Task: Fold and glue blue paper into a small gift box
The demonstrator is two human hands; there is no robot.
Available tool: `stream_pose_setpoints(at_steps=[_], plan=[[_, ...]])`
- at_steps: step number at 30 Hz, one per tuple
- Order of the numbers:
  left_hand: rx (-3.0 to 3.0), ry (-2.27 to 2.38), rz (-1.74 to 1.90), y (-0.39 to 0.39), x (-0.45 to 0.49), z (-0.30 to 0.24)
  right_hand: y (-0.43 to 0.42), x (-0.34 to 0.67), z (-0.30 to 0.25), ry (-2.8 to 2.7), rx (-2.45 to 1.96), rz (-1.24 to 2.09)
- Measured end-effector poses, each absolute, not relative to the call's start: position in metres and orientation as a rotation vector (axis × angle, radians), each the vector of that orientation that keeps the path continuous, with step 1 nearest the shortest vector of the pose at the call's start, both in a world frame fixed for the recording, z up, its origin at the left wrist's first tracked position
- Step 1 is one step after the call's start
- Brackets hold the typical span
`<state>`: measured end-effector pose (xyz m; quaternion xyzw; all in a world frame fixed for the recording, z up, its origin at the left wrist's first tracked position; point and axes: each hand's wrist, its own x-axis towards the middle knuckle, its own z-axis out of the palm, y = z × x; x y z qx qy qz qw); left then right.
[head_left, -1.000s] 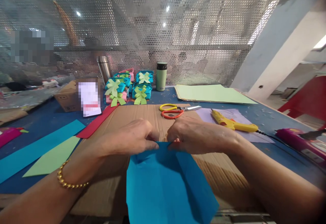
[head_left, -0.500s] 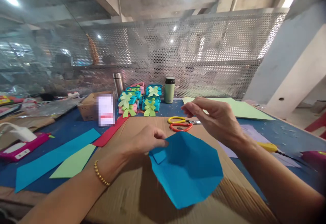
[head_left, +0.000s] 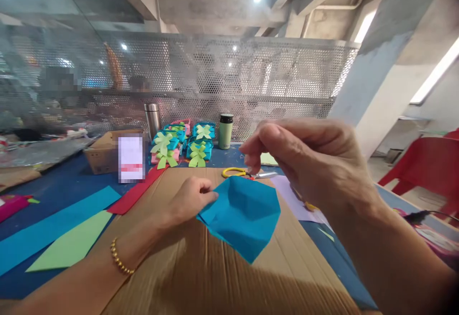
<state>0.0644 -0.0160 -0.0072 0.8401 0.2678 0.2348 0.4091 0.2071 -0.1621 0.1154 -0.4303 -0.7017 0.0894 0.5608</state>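
My left hand (head_left: 190,199) pinches the left corner of a folded blue paper sheet (head_left: 244,214), which hangs just above a sheet of brown cardboard (head_left: 201,276). My right hand (head_left: 315,162) is raised in front of the camera, off the paper, with its fingers curled and thumb and fingertips close together; nothing shows in them. Yellow and orange scissors (head_left: 234,173) lie on the cardboard just beyond the paper.
Blue, green and red paper strips (head_left: 53,238) lie at the left. Several small blue and pink boxes with green bows (head_left: 182,143) stand at the back with a steel flask (head_left: 152,120), a green bottle (head_left: 225,131) and a cardboard box (head_left: 103,150). A red chair (head_left: 426,167) stands right.
My right hand let go of the blue paper and rose toward the camera. My left hand kept the paper and lifted it. The view tilted upward.
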Motion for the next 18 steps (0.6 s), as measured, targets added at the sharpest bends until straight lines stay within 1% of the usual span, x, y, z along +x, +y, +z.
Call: stream_pose_setpoints(at_steps=[6, 8, 12, 18], plan=[[2.157, 0.706, 0.693, -0.018, 0.063, -0.007, -0.179, 0.180, 0.142, -1.712, -0.611, 0.272], [2.176, 0.710, 0.671, -0.017, 0.063, -0.006, -0.173, 0.183, 0.141, -1.716, -0.650, 0.319], [2.237, 0.709, 0.602, -0.011, 0.063, -0.010, -0.157, 0.207, 0.130, -1.769, -0.896, 0.388], [2.242, 0.730, 0.597, -0.008, 0.065, -0.017, -0.155, 0.228, 0.125, -1.667, -0.820, 0.403]])
